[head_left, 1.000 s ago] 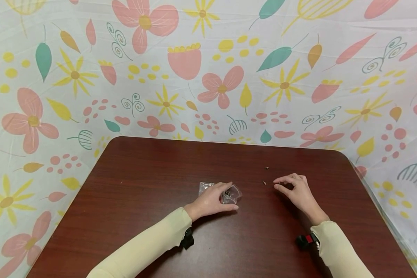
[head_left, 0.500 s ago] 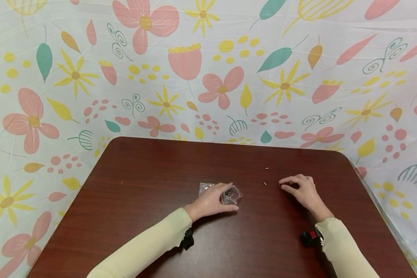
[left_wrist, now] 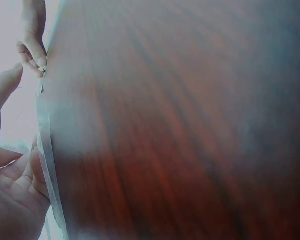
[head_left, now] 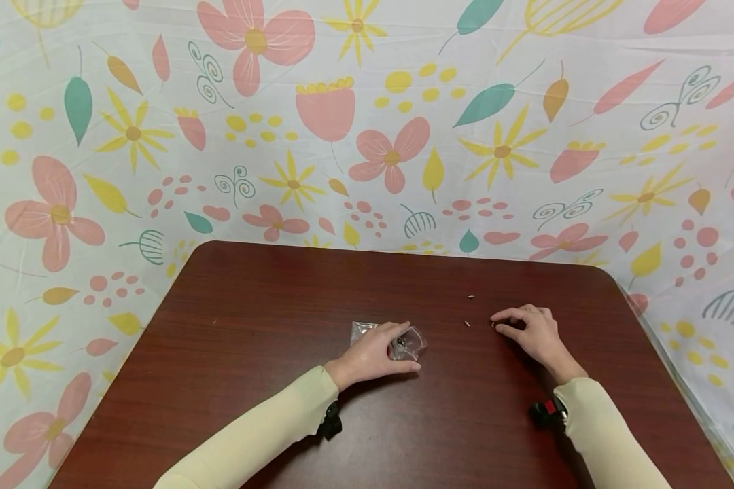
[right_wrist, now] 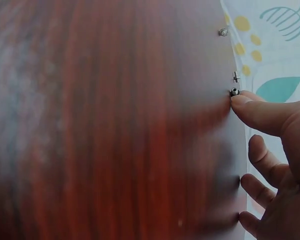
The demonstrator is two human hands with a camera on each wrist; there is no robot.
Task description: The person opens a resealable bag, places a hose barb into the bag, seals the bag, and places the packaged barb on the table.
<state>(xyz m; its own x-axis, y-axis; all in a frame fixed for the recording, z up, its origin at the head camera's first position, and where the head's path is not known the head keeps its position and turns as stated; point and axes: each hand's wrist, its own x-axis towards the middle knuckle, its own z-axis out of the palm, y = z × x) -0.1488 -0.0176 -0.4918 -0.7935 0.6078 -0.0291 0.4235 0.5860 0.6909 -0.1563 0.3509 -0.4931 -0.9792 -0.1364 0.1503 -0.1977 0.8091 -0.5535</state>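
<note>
In the head view my right hand (head_left: 531,334) pinches a small bolt-like metal piece (head_left: 493,324) between thumb and index finger, down at the tabletop. The right wrist view shows this shiny piece (right_wrist: 234,92) at the thumb tip, its exact kind unclear. Two similar metal pieces lie to its left, one nearer (head_left: 467,324) and one farther back (head_left: 471,297). My left hand (head_left: 373,352) rests on a clear plastic bag (head_left: 414,339), thumb and fingers spread apart around its open end. Small dark metal parts (head_left: 402,341) show inside the bag. The palm hides its middle.
A dark red-brown wooden table (head_left: 251,299) with rounded far corners bears everything. Close behind it hangs a white cloth (head_left: 318,204) printed with flowers and leaves. Each wrist wears a small black camera, the left one (head_left: 330,420) just under the sleeve cuff.
My right hand has shifted slightly to the right, away from the two loose pieces, and then stayed there with the metal piece at its fingertips. The left hand has not moved.
</note>
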